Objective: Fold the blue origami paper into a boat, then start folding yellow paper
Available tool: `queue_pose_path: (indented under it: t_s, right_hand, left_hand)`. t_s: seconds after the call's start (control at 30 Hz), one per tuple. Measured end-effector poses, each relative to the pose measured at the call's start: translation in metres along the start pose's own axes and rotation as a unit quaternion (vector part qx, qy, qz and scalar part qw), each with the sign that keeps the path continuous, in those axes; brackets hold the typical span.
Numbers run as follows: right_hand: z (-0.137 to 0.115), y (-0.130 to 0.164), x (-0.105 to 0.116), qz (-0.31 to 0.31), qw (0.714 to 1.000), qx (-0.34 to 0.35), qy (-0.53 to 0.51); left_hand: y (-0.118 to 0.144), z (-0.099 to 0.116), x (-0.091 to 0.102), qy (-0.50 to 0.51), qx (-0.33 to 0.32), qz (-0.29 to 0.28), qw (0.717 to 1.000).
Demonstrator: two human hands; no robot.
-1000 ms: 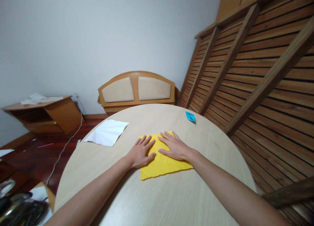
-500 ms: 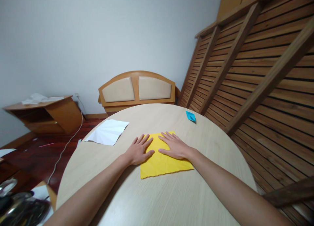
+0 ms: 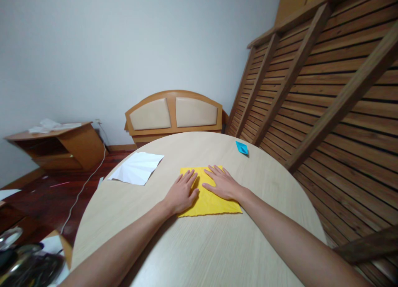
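Both your hands lie flat and open, palms down, side by side on the yellow paper (image 3: 214, 202): your left hand (image 3: 182, 193) covers its left edge with the thumb stretched toward the middle, and your right hand (image 3: 223, 184) presses the upper middle, fingers spread. Neither hand grips anything. The sheet sits near the centre of the round table (image 3: 199, 245), within easy reach. You look to be pressing a fold flat; the next move likely calls for sliding firm fingertips along the crease while the other palm pins the sheet, since thin paper skids easily on a smooth top. The paper is matte and thin; its near edge looks slightly wavy, though the wide lens may be bending it. The table is pale wood-grain laminate. Further out, a white sheet (image 3: 137, 167) creased in a fan of lines lies near the left rim, and a small blue folded paper (image 3: 241, 147) sits by the far right edge.
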State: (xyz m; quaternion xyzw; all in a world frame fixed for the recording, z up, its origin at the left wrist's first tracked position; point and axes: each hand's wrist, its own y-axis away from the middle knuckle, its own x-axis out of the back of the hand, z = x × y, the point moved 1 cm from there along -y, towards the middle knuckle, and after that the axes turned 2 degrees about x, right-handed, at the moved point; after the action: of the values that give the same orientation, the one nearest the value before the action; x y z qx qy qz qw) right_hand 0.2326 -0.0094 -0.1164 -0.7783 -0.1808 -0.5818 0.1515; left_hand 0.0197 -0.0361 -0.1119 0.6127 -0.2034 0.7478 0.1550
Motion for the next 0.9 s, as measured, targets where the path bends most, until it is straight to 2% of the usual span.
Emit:
queue_pose_path:
  t_s: [0.1,0.23,0.4,0.53,0.73,0.9]
  right_hand:
    - [-0.003,0.002,0.005,0.021,0.999,0.02,0.033]
    - [-0.018,0.004,0.008,0.052,0.996,0.052,0.049]
    - [-0.033,0.004,-0.003,-0.013,0.997,0.075,-0.034]
    - [-0.022,0.002,-0.005,-0.029,0.997,0.065,-0.033]
    - [0.004,-0.002,0.0,-0.018,1.0,-0.009,-0.005]
    - [0.007,0.0,0.005,-0.004,0.999,-0.046,0.023]
  left_hand:
    - [-0.001,0.004,-0.006,0.013,-0.003,-0.053,0.999]
    - [-0.001,0.0,-0.008,0.008,0.007,-0.057,0.998]
    - [0.0,-0.002,-0.008,0.007,0.018,-0.051,0.999]
    - [0.0,-0.004,-0.007,-0.005,0.035,-0.063,0.997]
    - [0.001,-0.011,-0.005,-0.015,0.074,-0.066,0.995]
    - [0.003,-0.012,-0.006,-0.017,0.084,-0.05,0.995]
